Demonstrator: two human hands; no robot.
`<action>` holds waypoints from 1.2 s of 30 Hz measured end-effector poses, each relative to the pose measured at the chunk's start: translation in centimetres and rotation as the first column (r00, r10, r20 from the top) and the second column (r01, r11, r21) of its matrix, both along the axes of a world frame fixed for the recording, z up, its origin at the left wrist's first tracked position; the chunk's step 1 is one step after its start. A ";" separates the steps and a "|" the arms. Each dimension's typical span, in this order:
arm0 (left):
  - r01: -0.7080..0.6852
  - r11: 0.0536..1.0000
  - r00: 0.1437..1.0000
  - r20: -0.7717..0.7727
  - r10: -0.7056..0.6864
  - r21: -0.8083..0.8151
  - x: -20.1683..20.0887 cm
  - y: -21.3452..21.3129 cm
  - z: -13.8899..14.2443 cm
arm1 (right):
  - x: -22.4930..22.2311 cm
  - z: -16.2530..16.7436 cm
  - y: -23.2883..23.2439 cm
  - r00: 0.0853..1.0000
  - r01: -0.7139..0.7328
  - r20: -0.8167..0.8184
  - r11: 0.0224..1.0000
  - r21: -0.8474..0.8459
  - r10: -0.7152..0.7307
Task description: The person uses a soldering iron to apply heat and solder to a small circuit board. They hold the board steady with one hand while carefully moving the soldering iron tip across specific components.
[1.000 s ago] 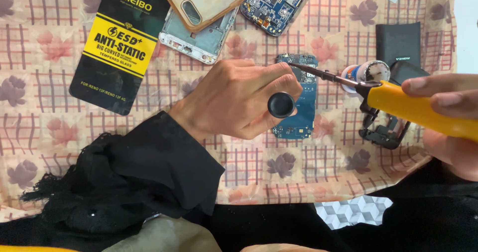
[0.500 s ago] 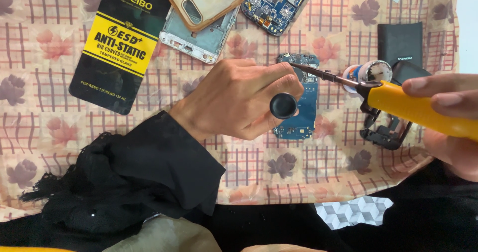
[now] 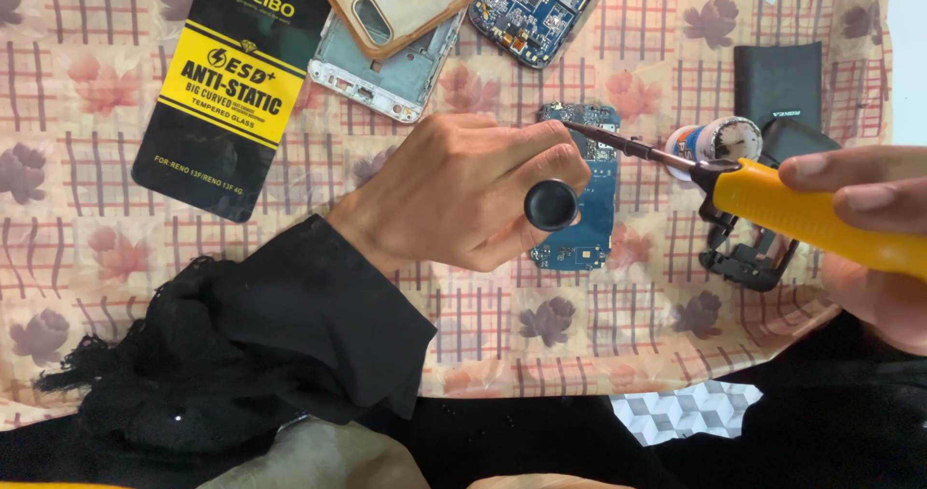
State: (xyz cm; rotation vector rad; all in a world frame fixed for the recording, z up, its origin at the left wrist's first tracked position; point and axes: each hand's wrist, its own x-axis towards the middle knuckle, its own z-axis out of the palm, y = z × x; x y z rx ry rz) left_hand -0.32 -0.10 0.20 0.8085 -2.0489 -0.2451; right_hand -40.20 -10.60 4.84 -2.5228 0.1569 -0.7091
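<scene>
- The left hand (image 3: 463, 195) lay clenched over the upper part of a blue printed circuit board (image 3: 584, 214), its fingers pinching a tool with a round black knob (image 3: 551, 205) that faced the camera.
- The right hand (image 3: 869, 238) gripped the yellow-handled soldering iron (image 3: 811, 217), its dark metal tip (image 3: 603, 139) reaching toward nine o'clock and touching the board's top edge, just beside the left fingertips.
- Compared with a second earlier, almost nothing had shifted: the knob sat marginally further toward three o'clock and the iron's tip held the same spot, so the work looked to be steady contact on one joint rather than a move to a new one.
- The board rested on the floral checked cloth (image 3: 97, 257) covering the worktop, at the centre of view.
- At two o'clock of the board stood a small round tin (image 3: 729, 141), with a black phone frame (image 3: 748, 257) below it.
- At eleven o'clock lay a black-and-yellow flat package (image 3: 232, 93), a silver phone frame (image 3: 386, 74) and a translucent phone case (image 3: 406, 1).
</scene>
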 end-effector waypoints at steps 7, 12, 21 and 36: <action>-0.009 1.000 1.000 0.010 0.009 -0.001 0.2 0.1 0.1 | -2.5 -1.3 0.5 0.989 0.140 -0.069 0.986 0.093 -0.134; -0.013 1.000 1.000 0.013 0.013 -0.006 0.2 0.1 0.1 | -3.7 -2.4 1.4 0.933 0.351 -0.143 0.925 0.144 -0.331; -0.008 1.000 1.000 0.014 0.009 -0.006 0.1 0.0 0.0 | -1.9 -0.9 0.4 0.984 0.131 -0.115 0.991 -0.025 -0.133; -0.003 1.000 1.000 0.017 0.003 0.010 0.1 0.0 -0.1 | -1.1 -0.7 0.0 1.000 0.023 -0.009 0.990 -0.139 -0.025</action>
